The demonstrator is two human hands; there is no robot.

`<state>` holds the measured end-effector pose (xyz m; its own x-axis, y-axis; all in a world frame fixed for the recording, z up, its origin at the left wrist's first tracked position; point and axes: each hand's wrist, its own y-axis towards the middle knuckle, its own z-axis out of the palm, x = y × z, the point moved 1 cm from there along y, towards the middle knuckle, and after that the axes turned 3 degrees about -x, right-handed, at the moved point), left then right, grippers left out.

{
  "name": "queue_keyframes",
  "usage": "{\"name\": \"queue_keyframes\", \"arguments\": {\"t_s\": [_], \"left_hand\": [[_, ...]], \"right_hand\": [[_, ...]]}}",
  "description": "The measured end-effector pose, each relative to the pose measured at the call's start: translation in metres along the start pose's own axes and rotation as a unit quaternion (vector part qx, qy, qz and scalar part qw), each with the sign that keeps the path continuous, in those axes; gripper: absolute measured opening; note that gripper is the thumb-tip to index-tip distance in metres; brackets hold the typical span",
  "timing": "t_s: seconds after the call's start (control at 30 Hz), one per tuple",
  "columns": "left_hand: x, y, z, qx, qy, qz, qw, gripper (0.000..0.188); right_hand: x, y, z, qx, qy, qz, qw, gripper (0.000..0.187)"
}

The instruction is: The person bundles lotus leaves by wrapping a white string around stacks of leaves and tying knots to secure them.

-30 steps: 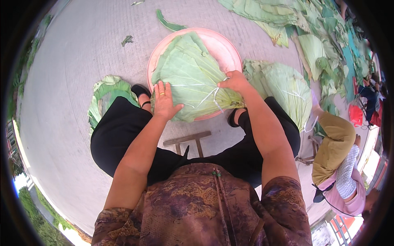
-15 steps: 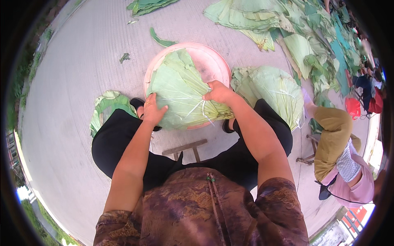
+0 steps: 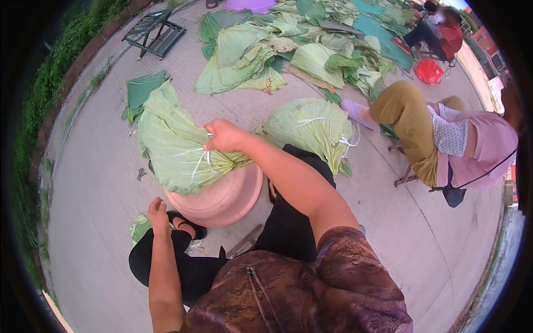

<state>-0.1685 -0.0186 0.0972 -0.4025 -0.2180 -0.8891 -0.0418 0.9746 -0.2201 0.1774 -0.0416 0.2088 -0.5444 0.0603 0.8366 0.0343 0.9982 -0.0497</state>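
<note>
My right hand [image 3: 223, 136] grips a bundle of large pale-green lotus leaves [image 3: 175, 145] near its gathered end, where white string is tied round it. The bundle is raised over a pink plastic basin [image 3: 227, 200], whose left and far parts it hides. Lower left, apart from the bundle, is my left hand [image 3: 159, 215], its fingers curled together with nothing visible in them. A second tied leaf bundle [image 3: 308, 130] lies beside my right knee. Part of another leaf bundle [image 3: 140, 227] shows by my left knee.
Heaped loose leaves [image 3: 316, 61] spread over the concrete at the far side. A dark green leaf stack [image 3: 145, 91] lies beyond the held bundle. A folding stool [image 3: 155, 34] stands far left, a purple basin [image 3: 250, 4] at the far edge. A seated person [image 3: 411, 125] is close on my right.
My right hand has lifted the leaf bundle off the basin and swung it far and left. My left hand has let go of it and drawn back. The whole view has turned right.
</note>
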Motion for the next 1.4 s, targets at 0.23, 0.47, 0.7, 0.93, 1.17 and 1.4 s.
{"name": "queue_keyframes", "arguments": {"t_s": [0.23,0.47,0.7,0.93,1.17,1.4], "left_hand": [[-0.036,-0.038,0.026,0.056,-0.042,-0.076,0.995,0.043],[-0.065,-0.053,0.043,0.088,-0.100,-0.073,0.988,0.042],[-0.135,-0.053,-0.026,0.007,-0.235,0.052,0.970,0.026],[-0.052,-0.021,-0.134,-0.135,-0.213,0.020,0.968,0.030],[0.113,-0.007,-0.115,-0.077,-0.270,-0.163,0.946,0.018],[0.193,-0.007,-0.061,-0.022,-0.218,-0.278,0.935,0.028]], "right_hand": [[-0.028,-0.075,-0.139,-0.292,0.438,0.026,0.850,0.031],[-0.243,-0.187,-0.110,-0.431,0.037,0.422,0.796,0.032],[-0.277,-0.198,-0.084,-0.429,0.081,0.444,0.783,0.039],[-0.145,-0.202,-0.079,-0.472,-0.081,0.483,0.733,0.047],[-0.168,-0.198,-0.074,-0.239,-0.434,0.304,0.814,0.030],[-0.134,-0.192,-0.063,-0.130,-0.280,0.397,0.864,0.044]]}}
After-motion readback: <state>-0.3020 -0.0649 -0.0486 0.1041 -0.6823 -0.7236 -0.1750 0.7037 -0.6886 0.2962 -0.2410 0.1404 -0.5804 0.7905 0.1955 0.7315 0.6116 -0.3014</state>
